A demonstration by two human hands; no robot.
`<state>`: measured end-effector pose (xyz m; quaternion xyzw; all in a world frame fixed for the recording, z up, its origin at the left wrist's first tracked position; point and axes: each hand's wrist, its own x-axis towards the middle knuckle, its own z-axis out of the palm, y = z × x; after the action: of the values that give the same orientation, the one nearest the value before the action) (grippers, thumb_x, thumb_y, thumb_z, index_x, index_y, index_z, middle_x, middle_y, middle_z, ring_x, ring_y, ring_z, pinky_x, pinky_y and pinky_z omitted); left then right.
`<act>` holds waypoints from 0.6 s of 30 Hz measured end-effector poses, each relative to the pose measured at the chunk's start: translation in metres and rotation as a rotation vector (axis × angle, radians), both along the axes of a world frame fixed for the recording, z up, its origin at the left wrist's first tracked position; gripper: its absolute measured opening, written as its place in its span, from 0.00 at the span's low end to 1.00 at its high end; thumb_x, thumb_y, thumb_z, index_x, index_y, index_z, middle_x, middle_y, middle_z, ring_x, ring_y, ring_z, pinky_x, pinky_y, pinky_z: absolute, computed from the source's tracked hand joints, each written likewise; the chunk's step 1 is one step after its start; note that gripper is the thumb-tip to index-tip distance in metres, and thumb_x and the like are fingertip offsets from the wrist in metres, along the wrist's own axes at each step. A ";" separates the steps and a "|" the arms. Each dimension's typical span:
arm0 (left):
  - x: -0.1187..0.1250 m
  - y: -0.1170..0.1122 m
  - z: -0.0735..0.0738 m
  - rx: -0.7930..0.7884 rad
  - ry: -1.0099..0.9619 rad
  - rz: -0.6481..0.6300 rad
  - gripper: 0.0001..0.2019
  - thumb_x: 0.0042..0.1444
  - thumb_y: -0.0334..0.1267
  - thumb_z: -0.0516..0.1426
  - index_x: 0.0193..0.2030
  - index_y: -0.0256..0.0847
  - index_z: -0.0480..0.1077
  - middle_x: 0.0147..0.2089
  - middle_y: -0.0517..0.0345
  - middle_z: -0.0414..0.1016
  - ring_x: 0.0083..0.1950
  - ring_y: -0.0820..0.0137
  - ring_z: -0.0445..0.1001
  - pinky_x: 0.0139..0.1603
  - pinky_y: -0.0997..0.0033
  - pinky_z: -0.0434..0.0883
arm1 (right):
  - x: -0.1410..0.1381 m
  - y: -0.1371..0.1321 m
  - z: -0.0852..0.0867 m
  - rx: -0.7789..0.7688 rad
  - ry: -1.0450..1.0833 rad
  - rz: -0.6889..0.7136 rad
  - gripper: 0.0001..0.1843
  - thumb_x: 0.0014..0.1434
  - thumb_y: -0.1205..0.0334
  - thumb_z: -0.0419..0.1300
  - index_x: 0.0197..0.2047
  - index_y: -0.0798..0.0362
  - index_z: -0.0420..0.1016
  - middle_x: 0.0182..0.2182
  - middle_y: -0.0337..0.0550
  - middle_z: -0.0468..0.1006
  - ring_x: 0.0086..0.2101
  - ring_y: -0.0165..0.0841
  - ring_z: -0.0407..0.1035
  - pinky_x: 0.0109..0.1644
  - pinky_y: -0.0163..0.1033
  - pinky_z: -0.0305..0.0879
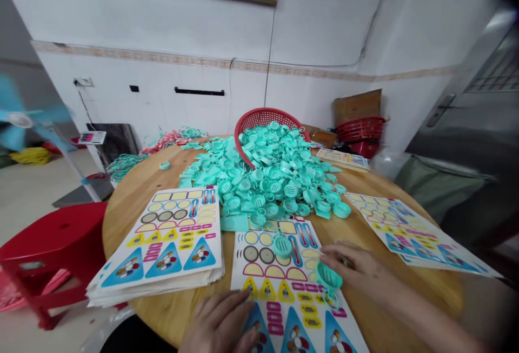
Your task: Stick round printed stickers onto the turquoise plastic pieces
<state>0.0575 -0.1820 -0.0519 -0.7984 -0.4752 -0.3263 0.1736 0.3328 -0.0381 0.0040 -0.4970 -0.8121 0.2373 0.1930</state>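
Observation:
A printed sticker sheet [279,272] lies in front of me at the table's near edge. My left hand [223,323] rests on its lower left part, fingers stretched out by a blue triangle sticker, with nothing seen in them. Above the sheet's right edge my right hand [352,266] pinches a turquoise slotted plastic piece [329,277], whose ring end hangs toward me. Another round turquoise piece [282,246] with three slots lies on the upper part of the sheet. Beyond it spreads a large heap of turquoise pieces [263,180].
A red basket [243,123] lies tipped within the heap. Sticker sheets are stacked at left [162,239] and fanned at right [409,231]; another stack [344,159] sits behind. A red stool [57,234] and a fan [24,120] stand left of the round table [140,180].

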 end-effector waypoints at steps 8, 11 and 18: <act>0.004 0.012 0.034 -0.113 -0.216 0.007 0.11 0.59 0.36 0.52 0.47 0.41 0.70 0.44 0.56 0.79 0.44 0.71 0.78 0.44 0.74 0.76 | -0.076 0.011 -0.019 0.147 -0.237 0.005 0.14 0.50 0.52 0.61 0.37 0.50 0.77 0.37 0.46 0.74 0.35 0.40 0.71 0.33 0.39 0.63; 0.005 0.019 0.026 -0.224 -0.368 0.065 0.12 0.59 0.36 0.53 0.48 0.44 0.71 0.44 0.56 0.79 0.45 0.71 0.78 0.44 0.75 0.76 | -0.083 0.012 -0.020 0.149 -0.221 -0.042 0.13 0.52 0.54 0.59 0.38 0.52 0.74 0.37 0.47 0.73 0.36 0.40 0.70 0.37 0.42 0.65; 0.027 0.049 0.031 -0.594 -0.984 -0.055 0.22 0.60 0.46 0.51 0.58 0.40 0.65 0.57 0.49 0.71 0.57 0.63 0.70 0.54 0.61 0.71 | -0.097 -0.017 -0.008 0.071 0.158 0.010 0.22 0.49 0.55 0.59 0.48 0.50 0.69 0.45 0.48 0.70 0.39 0.38 0.71 0.43 0.44 0.69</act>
<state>0.0844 -0.1332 -0.0211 -0.5793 -0.5503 -0.5164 -0.3081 0.2355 -0.0555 -0.0041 -0.4655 -0.8047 0.2477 0.2727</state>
